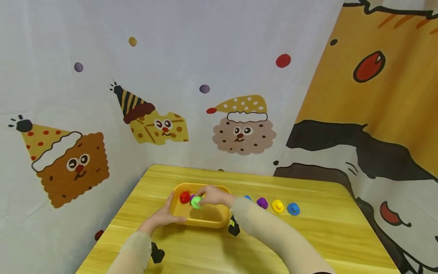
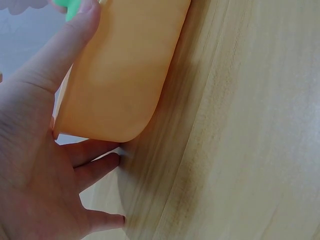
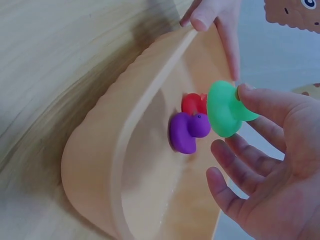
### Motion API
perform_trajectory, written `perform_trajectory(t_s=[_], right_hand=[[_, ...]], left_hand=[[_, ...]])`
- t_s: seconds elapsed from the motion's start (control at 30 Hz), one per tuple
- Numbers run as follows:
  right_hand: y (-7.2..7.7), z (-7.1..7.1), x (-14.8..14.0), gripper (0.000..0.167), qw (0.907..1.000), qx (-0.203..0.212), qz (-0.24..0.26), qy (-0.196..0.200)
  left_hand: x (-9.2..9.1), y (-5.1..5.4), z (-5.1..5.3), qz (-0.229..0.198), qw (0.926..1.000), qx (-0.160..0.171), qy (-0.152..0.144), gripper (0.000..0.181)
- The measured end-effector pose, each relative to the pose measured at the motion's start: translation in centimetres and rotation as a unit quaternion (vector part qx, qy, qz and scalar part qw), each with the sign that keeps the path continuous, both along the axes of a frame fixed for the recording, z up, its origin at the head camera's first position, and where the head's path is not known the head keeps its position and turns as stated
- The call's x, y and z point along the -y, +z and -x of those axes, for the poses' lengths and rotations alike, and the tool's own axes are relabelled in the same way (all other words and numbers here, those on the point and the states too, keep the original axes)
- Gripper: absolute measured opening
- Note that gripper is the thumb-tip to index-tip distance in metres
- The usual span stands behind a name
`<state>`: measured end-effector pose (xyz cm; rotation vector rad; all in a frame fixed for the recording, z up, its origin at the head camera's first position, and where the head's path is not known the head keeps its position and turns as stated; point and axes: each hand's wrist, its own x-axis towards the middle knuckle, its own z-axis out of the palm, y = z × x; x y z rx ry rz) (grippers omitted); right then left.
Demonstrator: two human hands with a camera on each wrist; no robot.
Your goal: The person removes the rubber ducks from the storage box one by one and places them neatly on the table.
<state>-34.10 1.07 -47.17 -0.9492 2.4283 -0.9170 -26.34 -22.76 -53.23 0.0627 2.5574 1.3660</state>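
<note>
A green rubber duck is pinched between the thumb and fingers of my right hand, above the inside of an orange plastic basin. Within the basin, a purple rubber duck and a red one lie close together toward the left end. My left hand rests against the basin's left end. Its thumb lies at the near rim and its other fingers spread along the end wall, as the left wrist view shows. The index fingertip is hidden behind the basin there.
Right of the basin, several rubber ducks stand in a row on the wooden table: a blue one partly behind my right arm, a purple one, a yellow one and another blue one. A printed curtain hangs behind the table.
</note>
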Motion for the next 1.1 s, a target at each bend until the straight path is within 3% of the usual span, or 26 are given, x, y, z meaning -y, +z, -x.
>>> perform_trajectory(t_s=[0.47,0.8,1.1], right_hand=[[0.9,-0.4,-2.9,0.028,0.9995,0.016,0.024,-0.016],[1.1,-0.6,-4.4,0.025,0.9998,-0.014,0.009,0.012],[1.6,-0.6,-5.7,0.027,0.9999,-0.006,0.006,0.013]], left_hand=[[-0.4,-0.2,0.0,0.004,0.9999,0.009,0.002,0.128],[-0.2,0.2,0.0,0.008,0.9999,0.012,-0.002,0.131],[0.1,0.4,0.1,0.007,0.9998,0.017,-0.006,0.128]])
